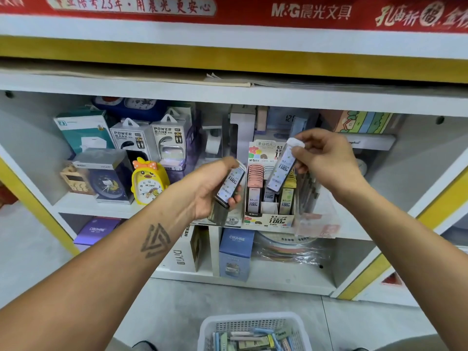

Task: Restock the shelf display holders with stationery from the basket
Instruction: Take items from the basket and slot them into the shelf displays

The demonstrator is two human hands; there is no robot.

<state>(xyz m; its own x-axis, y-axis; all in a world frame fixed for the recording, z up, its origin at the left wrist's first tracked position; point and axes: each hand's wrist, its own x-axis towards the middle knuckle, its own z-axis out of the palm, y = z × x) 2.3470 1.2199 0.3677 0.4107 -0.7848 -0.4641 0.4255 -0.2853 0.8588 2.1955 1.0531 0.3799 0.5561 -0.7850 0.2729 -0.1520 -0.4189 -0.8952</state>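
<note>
Your right hand pinches a slim clear plastic case of pencil leads with a white cap by its top end, thumb and fingertips closed on the cap, so the long body hangs tilted down toward the tiered cardboard display holder. Holding it by the cap keeps the lower end free to slide into a slot; it hovers just above the middle row, between the pink-capped cases and the yellow-capped cases, which looks like the column you are aiming for.

Your left hand curls around a second lead case with a dark edge, thumb over the top and fingers wrapped underneath, parked just left of the holder, probably as the next one to go in. More stock lies in the white perforated plastic basket on the floor below you, holding a loose mix of green, blue and yellow packs.

The holder's front reads "0.7" and "100", and its header card carries "M&G" with Chinese characters; both cases in your hands show "100" on their labels. A tag beside the holder's base reads "2B". The red banner overhead says "M&G" with Chinese text and "23". On the shelf to the left stand two white boxes marked "POWER BANK" and a yellow chick-shaped alarm clock; below, purple and blue boxes read "CRUHRE".
</note>
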